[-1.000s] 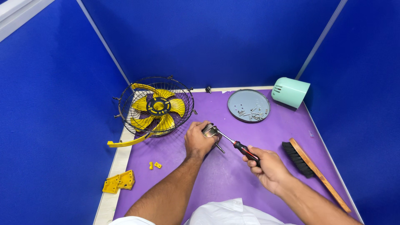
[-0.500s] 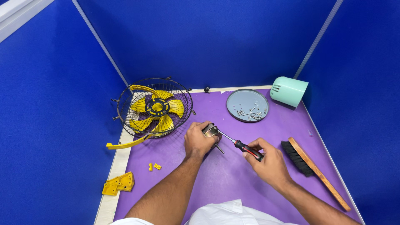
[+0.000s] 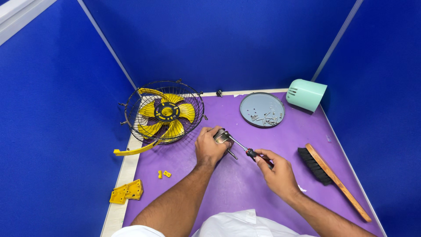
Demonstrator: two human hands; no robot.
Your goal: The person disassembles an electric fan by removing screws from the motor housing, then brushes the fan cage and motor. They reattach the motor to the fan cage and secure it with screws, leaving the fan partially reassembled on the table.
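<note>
Both forearms reach forward, left hand [image 3: 209,147] and right hand [image 3: 277,172] with fingers curled closed.

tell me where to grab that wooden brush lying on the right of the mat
Take the wooden brush by its bare handle end nearest you, coming from above. It lies flat and slanted, bristles along the far half on its left side, so the near stick is free.

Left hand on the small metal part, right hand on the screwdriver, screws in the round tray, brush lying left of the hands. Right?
Not quite. The head view shows the brush lying right of the hands, near the mat's right edge. The rest holds: the left hand grips the metal part, the right hand holds the screwdriver, and the screws lie in the round tray.
</note>
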